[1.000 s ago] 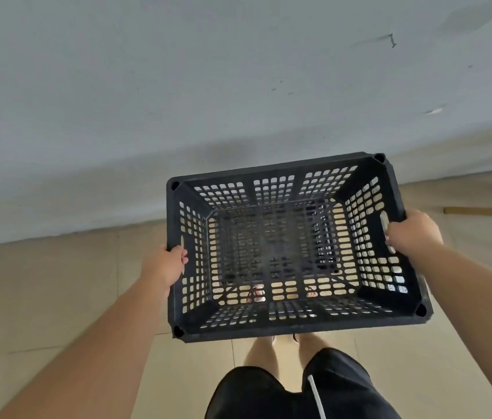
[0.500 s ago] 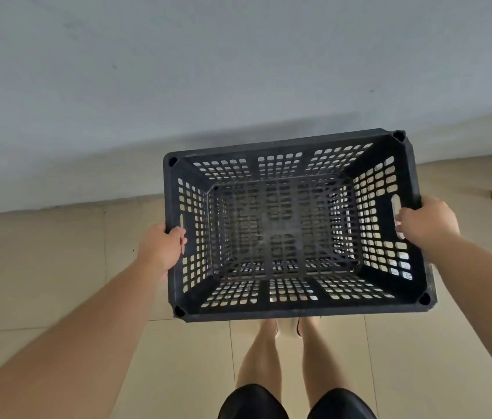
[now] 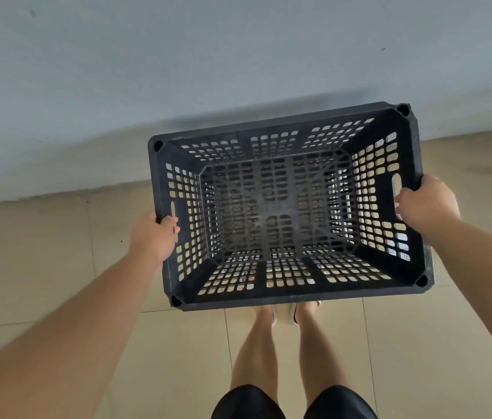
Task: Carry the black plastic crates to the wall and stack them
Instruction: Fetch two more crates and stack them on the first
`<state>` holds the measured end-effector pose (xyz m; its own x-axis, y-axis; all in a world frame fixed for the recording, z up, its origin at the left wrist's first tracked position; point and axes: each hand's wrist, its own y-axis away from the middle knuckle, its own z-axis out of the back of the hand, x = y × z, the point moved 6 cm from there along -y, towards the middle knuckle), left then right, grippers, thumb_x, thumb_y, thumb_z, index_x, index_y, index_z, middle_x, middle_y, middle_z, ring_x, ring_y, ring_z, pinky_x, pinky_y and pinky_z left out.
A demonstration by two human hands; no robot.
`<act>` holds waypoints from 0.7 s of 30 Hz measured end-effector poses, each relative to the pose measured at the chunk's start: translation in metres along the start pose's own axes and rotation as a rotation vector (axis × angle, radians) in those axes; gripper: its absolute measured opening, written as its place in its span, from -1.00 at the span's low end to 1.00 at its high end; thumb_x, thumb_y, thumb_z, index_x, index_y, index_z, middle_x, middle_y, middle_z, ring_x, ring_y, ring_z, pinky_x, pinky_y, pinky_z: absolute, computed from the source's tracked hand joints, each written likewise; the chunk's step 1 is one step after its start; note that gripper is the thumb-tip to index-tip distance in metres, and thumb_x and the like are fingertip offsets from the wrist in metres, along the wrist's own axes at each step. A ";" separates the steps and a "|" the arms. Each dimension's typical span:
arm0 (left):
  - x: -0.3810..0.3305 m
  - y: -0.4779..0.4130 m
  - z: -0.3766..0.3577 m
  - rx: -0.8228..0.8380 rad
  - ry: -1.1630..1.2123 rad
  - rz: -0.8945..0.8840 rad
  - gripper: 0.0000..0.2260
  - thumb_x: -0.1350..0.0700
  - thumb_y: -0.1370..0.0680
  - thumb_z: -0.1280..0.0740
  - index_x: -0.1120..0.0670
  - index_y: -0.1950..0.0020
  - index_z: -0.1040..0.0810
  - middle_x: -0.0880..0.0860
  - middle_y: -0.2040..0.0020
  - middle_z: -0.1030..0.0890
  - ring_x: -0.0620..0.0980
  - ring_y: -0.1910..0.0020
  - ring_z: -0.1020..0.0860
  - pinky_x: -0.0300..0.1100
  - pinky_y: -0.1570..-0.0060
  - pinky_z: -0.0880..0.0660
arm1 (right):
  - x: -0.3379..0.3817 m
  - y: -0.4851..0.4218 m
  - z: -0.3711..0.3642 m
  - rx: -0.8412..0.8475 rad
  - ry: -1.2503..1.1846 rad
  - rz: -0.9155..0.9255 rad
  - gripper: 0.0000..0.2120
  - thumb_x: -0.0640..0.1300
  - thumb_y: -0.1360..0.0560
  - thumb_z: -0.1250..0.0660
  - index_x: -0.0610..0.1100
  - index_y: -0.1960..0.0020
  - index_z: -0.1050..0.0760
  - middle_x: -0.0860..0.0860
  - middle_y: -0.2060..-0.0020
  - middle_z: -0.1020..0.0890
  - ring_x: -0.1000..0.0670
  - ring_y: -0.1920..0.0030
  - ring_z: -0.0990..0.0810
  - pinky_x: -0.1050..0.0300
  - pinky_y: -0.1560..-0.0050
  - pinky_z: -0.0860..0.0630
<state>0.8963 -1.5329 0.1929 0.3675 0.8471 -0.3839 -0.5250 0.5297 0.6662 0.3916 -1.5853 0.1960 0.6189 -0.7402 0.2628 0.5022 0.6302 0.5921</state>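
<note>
While the person stands on the tiled floor [image 3: 57, 267] with both legs [image 3: 284, 343] under the load, the black plastic crate [image 3: 281, 207] hangs in the air in front of them, mouth up, empty, held level at its two short ends. Left hand [image 3: 155, 234]: fingers curled over the rim at the handle slot, closed on the crate. Right hand [image 3: 427, 204]: same grip on the opposite end, fingers wrapped over the rim beside its slot. Beyond the crate, the wall [image 3: 208, 71] meets the floor; the crate's far long side looks near the wall's foot, but not against it. No second crate in view, so I cannot tell what it will stack on.

Step in hand, as I judge it: lowering by the wall. Do it well by keeping both ends level, the far side parallel to the wall, and letting go only once the base sits flat.

Against half a second ago: shorts less in view, legs more. The crate's grips are unchanged, and it fills about the same part of the view.
</note>
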 end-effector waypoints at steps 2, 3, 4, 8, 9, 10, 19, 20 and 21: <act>-0.001 0.002 -0.001 -0.004 -0.014 -0.009 -0.79 0.08 -0.72 -0.17 0.07 -0.26 -0.54 -0.01 -0.06 -0.64 -0.11 0.12 -0.59 -0.23 0.29 -0.47 | -0.002 0.000 0.000 0.007 0.008 -0.008 -0.70 -0.14 -0.59 -0.19 -0.19 -0.28 -0.46 -0.18 -0.05 -0.64 -0.26 0.04 -0.64 -0.15 0.04 -0.62; -0.001 0.003 -0.002 -0.003 -0.019 -0.009 -0.79 0.08 -0.72 -0.17 0.08 -0.27 -0.53 0.00 -0.08 -0.64 -0.10 0.12 -0.59 -0.24 0.30 -0.46 | -0.003 0.001 0.000 0.009 0.012 -0.013 -0.71 -0.13 -0.59 -0.18 -0.20 -0.27 -0.46 -0.19 -0.05 -0.64 -0.26 0.04 -0.64 -0.15 0.04 -0.62; -0.001 0.003 -0.003 -0.002 -0.017 -0.008 -0.78 0.08 -0.72 -0.17 0.09 -0.28 -0.53 0.01 -0.09 -0.64 -0.09 0.12 -0.59 -0.24 0.30 -0.45 | -0.005 0.002 0.000 0.012 0.015 -0.018 -0.71 -0.13 -0.59 -0.18 -0.20 -0.27 -0.45 -0.19 -0.05 -0.63 -0.27 0.04 -0.63 -0.13 0.05 -0.61; -0.002 0.005 -0.004 -0.005 -0.010 0.005 -0.77 0.07 -0.72 -0.18 0.09 -0.30 -0.53 0.01 -0.11 -0.65 -0.11 0.13 -0.57 -0.25 0.29 -0.45 | -0.008 0.003 0.001 0.025 0.012 -0.034 -0.71 -0.14 -0.61 -0.19 -0.21 -0.29 -0.44 -0.19 -0.06 -0.63 -0.26 0.04 -0.63 -0.07 0.11 -0.58; -0.001 0.005 -0.004 -0.003 -0.001 0.008 -0.77 0.08 -0.72 -0.18 0.09 -0.30 -0.53 0.00 -0.11 -0.65 -0.11 0.13 -0.57 -0.25 0.29 -0.44 | -0.008 0.002 0.001 0.029 0.008 -0.036 -0.71 -0.14 -0.61 -0.19 -0.20 -0.29 -0.44 -0.19 -0.06 -0.63 -0.26 0.04 -0.63 -0.08 0.11 -0.59; -0.002 0.005 -0.004 -0.006 0.003 0.009 -0.77 0.08 -0.72 -0.18 0.09 -0.29 -0.54 -0.01 -0.09 -0.64 -0.12 0.13 -0.57 -0.25 0.29 -0.42 | -0.007 0.002 0.001 0.034 0.008 -0.036 -0.71 -0.14 -0.61 -0.19 -0.20 -0.29 -0.44 -0.19 -0.06 -0.63 -0.25 0.04 -0.64 -0.09 0.10 -0.60; -0.006 0.007 -0.001 0.012 -0.036 -0.033 -0.84 0.09 -0.71 -0.19 0.06 -0.15 -0.54 0.00 0.00 -0.66 0.00 0.07 -0.62 -0.02 0.11 -0.57 | -0.004 0.001 0.005 0.016 0.038 -0.018 -0.69 -0.16 -0.60 -0.23 -0.23 -0.31 -0.43 -0.22 -0.07 -0.63 -0.27 0.03 -0.61 -0.05 0.12 -0.55; -0.006 0.008 -0.001 0.008 -0.028 -0.036 -0.84 0.09 -0.71 -0.19 0.06 -0.16 -0.55 0.01 0.01 -0.66 0.02 0.05 -0.62 0.00 0.09 -0.58 | -0.003 0.001 0.005 0.011 0.035 -0.021 -0.69 -0.16 -0.60 -0.23 -0.22 -0.31 -0.42 -0.22 -0.07 -0.62 -0.27 0.02 -0.61 -0.08 0.09 -0.58; -0.006 0.008 0.000 0.001 -0.024 -0.035 -0.83 0.09 -0.71 -0.18 0.06 -0.17 -0.55 0.00 0.01 -0.66 0.01 0.05 -0.62 -0.04 0.12 -0.57 | -0.003 0.002 0.004 0.008 0.030 -0.022 -0.69 -0.16 -0.60 -0.23 -0.21 -0.32 -0.42 -0.21 -0.08 -0.62 -0.27 0.02 -0.61 -0.13 0.06 -0.60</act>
<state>0.8902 -1.5336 0.2002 0.4039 0.8270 -0.3911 -0.5111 0.5586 0.6532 0.3883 -1.5829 0.1997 0.6257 -0.7465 0.2265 0.5113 0.6118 0.6036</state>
